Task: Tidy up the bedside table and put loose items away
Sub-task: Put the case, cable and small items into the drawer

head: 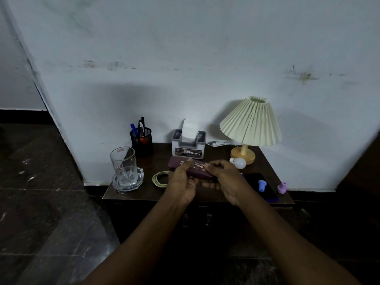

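The glasses case [197, 171] is gripped at both ends by left hand [181, 182] and right hand [228, 179]. It is best kept level and laid toward twelve o'clock.

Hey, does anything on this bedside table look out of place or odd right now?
Yes. A loose white bulb lies on its side beside the lamp base, free to roll. A small purple piece sits right at the table's right edge, and a blue piece stands on the dark phone. Nothing looks spilled.
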`<state>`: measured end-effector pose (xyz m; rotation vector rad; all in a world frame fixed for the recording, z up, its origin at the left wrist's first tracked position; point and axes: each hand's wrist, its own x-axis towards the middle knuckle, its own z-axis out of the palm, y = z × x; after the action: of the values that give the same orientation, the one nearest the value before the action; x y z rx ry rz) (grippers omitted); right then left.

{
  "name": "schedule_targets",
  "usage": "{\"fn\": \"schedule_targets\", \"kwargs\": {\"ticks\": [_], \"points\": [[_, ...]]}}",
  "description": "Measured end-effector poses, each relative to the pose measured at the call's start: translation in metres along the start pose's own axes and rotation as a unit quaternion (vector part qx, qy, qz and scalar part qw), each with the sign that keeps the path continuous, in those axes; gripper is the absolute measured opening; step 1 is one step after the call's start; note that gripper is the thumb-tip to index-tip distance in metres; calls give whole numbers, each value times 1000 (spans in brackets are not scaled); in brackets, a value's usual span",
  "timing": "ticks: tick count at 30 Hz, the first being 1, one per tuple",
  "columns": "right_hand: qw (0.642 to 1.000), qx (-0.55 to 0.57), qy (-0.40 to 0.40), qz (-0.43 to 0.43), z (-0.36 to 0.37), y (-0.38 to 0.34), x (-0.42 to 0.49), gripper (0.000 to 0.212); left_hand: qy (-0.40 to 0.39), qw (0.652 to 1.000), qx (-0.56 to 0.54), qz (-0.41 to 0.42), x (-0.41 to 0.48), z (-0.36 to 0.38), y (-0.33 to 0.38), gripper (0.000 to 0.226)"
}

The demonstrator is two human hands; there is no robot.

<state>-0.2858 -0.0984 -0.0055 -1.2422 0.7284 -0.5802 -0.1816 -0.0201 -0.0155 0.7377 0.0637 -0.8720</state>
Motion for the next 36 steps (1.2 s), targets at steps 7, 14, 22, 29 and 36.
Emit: {"fn": "schedule_targets", "kwargs": {"ticks": [7,14,22,29,36], "points": [[998,52,24,18,-11,-3,0,22,-27,997,76,-12,-7,-1,4,41],[978,163,99,84,-1,15,-2,30,-6,987,158,-10,-19,-13,27,17],[987,-12,115,109,30,32,-14,13,-20,954,299,3,-16,-10,-5,29],[841,-505,166,-105,-42,4,-2,20,-27,937,345,48,-6,-17,-3,18],[708,-675,210,-10,-132,-26,-1,32,-15,846,479,236,-7,-7,-12,15]]}}
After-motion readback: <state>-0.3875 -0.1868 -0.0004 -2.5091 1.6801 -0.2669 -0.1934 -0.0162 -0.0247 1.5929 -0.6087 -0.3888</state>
